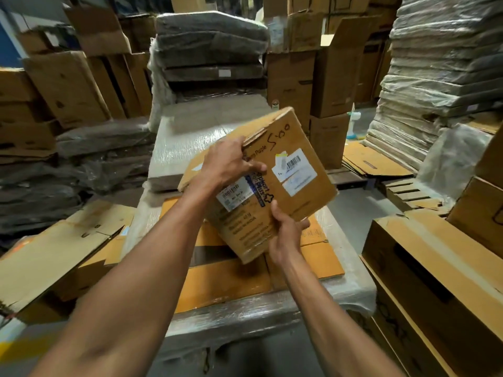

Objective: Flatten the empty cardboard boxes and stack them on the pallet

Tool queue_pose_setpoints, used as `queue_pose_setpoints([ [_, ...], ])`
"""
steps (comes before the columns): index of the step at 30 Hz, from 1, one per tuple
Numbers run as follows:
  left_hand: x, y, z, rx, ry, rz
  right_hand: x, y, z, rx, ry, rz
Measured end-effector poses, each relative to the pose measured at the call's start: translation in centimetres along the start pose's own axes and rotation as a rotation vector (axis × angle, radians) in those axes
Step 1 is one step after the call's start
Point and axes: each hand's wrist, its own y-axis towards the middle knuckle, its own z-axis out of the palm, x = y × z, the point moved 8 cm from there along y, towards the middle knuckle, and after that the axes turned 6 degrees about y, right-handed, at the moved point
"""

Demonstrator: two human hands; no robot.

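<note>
Centrally, a brown cardboard box point(288, 170) is held tilted in the air just above a plastic-wrapped stack point(245, 314), not touching it; its printed face, with white barcode labels point(295, 170) and handwritten marks, is turned toward the viewer.

The left hand point(226, 164) grips the box's upper left edge; its fingers point(255, 167) lie close together, curled onto the printed face, with the thumb up by the flap edge.

The right hand point(285, 235) holds the box's lower edge; its thumb point(273, 210) presses flat against the printed face, and the other fingers wrap under and behind the cardboard, mostly hidden, so the lower edge sits pinched between thumb and fingers.

On top of the wrapped stack, directly under the box, lie flattened cardboard sheets point(226, 278); left of the stack rests more flattened cardboard point(54, 254); right of the stack stand open brown cartons point(435, 257); beyond the stack rise dark wrapped bundles point(209, 42).
</note>
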Motion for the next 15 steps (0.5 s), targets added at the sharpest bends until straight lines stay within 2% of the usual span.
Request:
queue_pose_setpoints([
  [4, 2.7, -3.2, -2.2, -0.220, -0.447, -0.143, 6.8, 1.8, 4.7, 0.089, -0.371, -0.269],
  [8, 6.0, -7.7, 1.4, -0.381, -0.854, -0.430, 12.5, 1.5, 12.0, 0.169, -1.046, -0.631],
  [12, 6.5, -12.0, 8.2, -0.511, -1.301, -0.693, 11.9, 0.2, 19.1, 0.426, -1.544, -0.802],
  [15, 4.8, -14.3, 13.3, -0.540, -1.562, -0.816, 8.8, -0.4, 20.6, 0.564, -1.856, -0.870],
])
